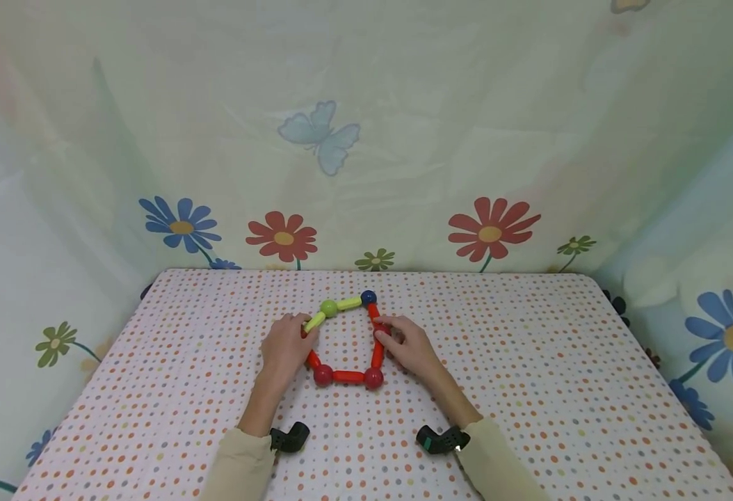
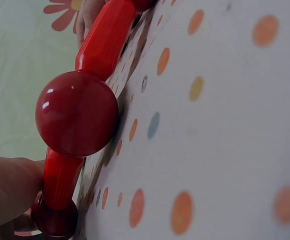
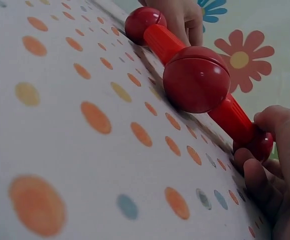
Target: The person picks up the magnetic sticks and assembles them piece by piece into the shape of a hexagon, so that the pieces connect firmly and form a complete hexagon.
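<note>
A closed ring of toy building rods and balls lies on the table. Its near side is a red rod (image 1: 348, 376) between two red balls, the left one (image 1: 323, 375) and the right one (image 1: 374, 378). A green ball (image 1: 329, 308) and a dark blue ball (image 1: 368, 298) form the far side, joined by a yellow-green rod (image 1: 350, 303). At the ring's left corner my left hand (image 1: 281, 346) grips a red ball (image 2: 55, 220), mostly covered by the fingers. On the right side my right hand (image 1: 412, 346) holds another red ball (image 3: 259, 146) between thumb and fingers.
The table (image 1: 529, 362) has a white cloth with coloured dots. Behind it hangs a curtain (image 1: 404, 174) printed with flowers and a butterfly. A black wrist device sits at each sleeve, the left (image 1: 290, 438) and the right (image 1: 443, 440).
</note>
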`<state>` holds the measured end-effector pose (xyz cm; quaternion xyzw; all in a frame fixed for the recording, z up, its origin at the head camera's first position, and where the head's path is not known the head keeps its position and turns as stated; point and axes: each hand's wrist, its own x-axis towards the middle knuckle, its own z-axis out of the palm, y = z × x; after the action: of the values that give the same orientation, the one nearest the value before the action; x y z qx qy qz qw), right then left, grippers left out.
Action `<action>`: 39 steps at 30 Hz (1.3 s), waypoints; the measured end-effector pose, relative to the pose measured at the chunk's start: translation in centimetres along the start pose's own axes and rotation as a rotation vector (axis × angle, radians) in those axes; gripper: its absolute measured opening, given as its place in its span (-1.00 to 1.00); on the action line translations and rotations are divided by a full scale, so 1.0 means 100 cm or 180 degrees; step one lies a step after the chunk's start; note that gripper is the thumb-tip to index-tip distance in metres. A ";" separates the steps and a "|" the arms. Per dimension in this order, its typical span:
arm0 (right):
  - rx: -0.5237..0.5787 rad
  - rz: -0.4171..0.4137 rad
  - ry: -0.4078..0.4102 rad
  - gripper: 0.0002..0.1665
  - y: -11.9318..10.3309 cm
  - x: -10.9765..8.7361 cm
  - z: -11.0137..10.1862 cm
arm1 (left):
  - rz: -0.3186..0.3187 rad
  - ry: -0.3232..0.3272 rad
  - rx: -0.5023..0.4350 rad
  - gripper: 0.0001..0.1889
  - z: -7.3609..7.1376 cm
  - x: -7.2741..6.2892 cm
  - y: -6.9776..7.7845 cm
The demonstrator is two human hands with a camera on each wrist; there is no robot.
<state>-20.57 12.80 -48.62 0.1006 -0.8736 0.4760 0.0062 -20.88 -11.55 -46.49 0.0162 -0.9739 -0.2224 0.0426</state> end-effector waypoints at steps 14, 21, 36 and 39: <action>0.0014 -0.0063 -0.0002 -0.83 0.001 -0.001 0.000 | -0.0019 0.0067 -0.0157 -0.60 0.006 -0.001 0.004; -0.0017 -0.0051 0.0032 -0.84 0.003 0.000 0.000 | -0.0031 -0.0045 -0.0446 -0.53 0.005 -0.002 0.006; 0.0109 0.0032 -0.0016 -0.84 0.005 0.000 0.001 | 0.0096 -0.0104 -0.0842 -0.47 0.004 -0.002 0.003; 0.0129 0.0022 -0.0036 -0.81 0.004 0.000 0.000 | 0.0157 -0.0162 -0.0804 -0.43 0.005 0.000 0.003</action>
<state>-20.66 13.02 -48.99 0.1003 -0.8642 0.4931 -0.0025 -20.91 -11.03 -46.79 -0.0189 -0.9390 -0.3425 0.0251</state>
